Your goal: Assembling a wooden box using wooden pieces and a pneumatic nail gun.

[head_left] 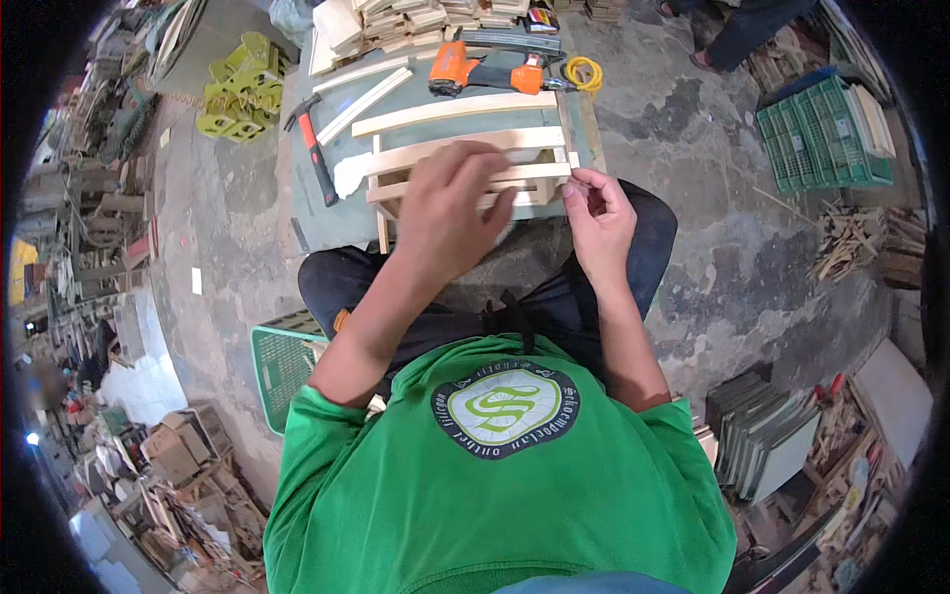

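A small slatted wooden frame of pale strips stands in front of my lap on a grey-green work surface. My left hand is over its left and middle part, slightly blurred, with the fingers bent and the thumb apart; nothing shows in it. At the frame's right end, the thumb and fingers of my right hand pinch the tip of a slat. Behind the frame lies a loose wooden strip. Part of the frame is hidden under my left hand.
A hammer with a red and black handle lies left of the frame. Farther back are an orange nail gun, a yellow coiled hose and stacked wood pieces. Green crates stand right; a person's foot shows beyond.
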`<state>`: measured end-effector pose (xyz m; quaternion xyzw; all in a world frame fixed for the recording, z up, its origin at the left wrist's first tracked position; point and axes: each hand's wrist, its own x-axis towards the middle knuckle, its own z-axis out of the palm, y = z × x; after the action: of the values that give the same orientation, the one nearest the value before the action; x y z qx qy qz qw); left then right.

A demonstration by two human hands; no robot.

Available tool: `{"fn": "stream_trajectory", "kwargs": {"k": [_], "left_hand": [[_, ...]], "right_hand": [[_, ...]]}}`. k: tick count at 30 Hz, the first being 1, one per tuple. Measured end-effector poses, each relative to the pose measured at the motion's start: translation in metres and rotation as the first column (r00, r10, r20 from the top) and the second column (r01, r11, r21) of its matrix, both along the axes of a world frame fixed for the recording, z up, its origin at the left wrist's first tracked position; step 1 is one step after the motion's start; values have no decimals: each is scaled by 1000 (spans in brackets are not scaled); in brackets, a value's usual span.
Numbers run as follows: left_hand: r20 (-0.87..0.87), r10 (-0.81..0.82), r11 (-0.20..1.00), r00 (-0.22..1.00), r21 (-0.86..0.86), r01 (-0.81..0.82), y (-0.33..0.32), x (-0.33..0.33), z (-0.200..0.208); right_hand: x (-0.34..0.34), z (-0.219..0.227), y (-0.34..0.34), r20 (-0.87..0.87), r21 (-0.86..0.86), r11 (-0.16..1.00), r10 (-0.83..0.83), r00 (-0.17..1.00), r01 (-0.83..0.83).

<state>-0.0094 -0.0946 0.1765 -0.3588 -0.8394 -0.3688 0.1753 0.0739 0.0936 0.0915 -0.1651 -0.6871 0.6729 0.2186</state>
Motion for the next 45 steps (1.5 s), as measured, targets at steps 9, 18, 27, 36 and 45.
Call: {"fn": "stream_trajectory", "kwargs": {"k": [9,18,27,36,45], "left_hand": [[-84,-160,959,984,-250,134,49,-4,-17],[-100,-125,967,987,-233,99,54,-7,-24],[-63,-142,965,988,-230,124,54,-7,-21],[-79,-110,962,991,-258,87,54,-6,-24],[-115,-79,968,990,-248,49,55,-6,-30]], "right_hand": [[-4,-18,-8,-96,-74,996,-56,994,49],[-3,-11,-2,-186,42,999,-5,983,13],[1,-7,-3,-139,1,999,35,990,-36],[3,-7,-1,-130,-31,997,66,989,-70],[3,-8,-2,-109,-22,996,82,991,-85]]}}
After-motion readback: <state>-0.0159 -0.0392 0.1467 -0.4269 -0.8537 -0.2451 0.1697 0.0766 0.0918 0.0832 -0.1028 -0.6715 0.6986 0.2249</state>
